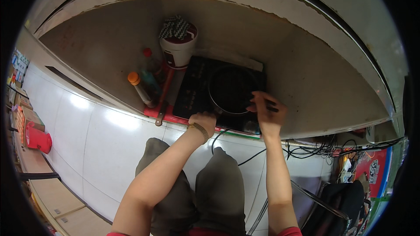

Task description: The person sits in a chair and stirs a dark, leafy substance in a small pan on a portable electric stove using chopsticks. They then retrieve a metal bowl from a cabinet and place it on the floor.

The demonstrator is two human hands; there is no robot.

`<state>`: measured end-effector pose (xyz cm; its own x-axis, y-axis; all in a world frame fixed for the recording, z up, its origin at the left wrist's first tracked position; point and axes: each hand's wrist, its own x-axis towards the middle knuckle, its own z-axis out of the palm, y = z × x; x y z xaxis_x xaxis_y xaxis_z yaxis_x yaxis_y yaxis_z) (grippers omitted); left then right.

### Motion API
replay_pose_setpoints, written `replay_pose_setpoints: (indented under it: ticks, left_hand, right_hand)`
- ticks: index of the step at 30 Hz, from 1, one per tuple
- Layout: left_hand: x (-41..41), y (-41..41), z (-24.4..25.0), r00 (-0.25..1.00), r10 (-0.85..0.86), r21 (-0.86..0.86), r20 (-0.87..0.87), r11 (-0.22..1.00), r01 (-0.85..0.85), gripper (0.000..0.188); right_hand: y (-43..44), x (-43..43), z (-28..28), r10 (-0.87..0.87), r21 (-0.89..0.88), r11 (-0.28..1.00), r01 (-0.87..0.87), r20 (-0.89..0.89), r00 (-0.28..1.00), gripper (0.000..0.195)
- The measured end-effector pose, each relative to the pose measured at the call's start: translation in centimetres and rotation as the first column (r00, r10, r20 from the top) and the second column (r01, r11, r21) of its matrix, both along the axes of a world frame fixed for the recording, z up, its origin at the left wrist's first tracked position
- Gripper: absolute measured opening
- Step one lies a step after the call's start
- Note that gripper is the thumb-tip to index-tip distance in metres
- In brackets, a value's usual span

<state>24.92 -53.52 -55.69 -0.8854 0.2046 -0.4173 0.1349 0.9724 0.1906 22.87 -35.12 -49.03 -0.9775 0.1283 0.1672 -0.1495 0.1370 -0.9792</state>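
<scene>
A dark round frying pan sits on a black induction cooktop inside a shadowed recess. My left hand, with a metal-banded watch at its wrist, is closed around the pan's handle at the near side. Over the pan's right rim is my right hand, its thumb and fingertips reaching toward the inside. Dark strips show between its fingers; whether they are a slim utensil or gaps is unclear. The pan's contents are too dark to make out.
Left of the cooktop are a knife, an orange-capped jar, a red-capped bottle and a white bucket with a patterned cloth on top. Black cables hang at right above a folding chair.
</scene>
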Motion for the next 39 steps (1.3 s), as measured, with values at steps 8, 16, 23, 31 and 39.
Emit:
replay_pose_setpoints:
  ticks: [8,16,23,31,39]
  left_hand:
    - [-0.4,-1.3,-0.3,0.996,-0.004,0.221,0.084,0.975,-0.014,0.037]
    - [-0.4,-1.2,-1.0,0.983,0.002,0.198,0.182,0.98,-0.039,0.039]
    - [-0.3,-1.4,-0.7,0.989,-0.058,0.198,0.139,0.98,0.029,0.041]
    - [-0.4,-1.4,-0.4,0.991,-0.072,0.171,0.116,0.984,0.051,0.042]
    - [-1.6,-3.5,-1.8,0.594,0.109,0.505,0.797,0.419,-0.755,0.031]
  right_hand:
    - [-0.4,-1.2,-4.2,0.348,0.456,0.858,-0.236,-0.177,0.921,0.011]
    - [2.4,-1.3,-3.2,0.318,0.52,0.844,-0.13,-0.292,0.902,0.014]
    - [3.7,-1.9,-2.9,0.298,0.533,0.842,-0.076,-0.343,0.891,0.015]
    - [4.2,-2.2,-3.3,0.176,0.433,0.9,-0.046,-0.266,0.948,0.011]
    - [2.3,-2.0,-2.4,0.171,0.398,0.912,-0.102,-0.142,0.975,0.014]
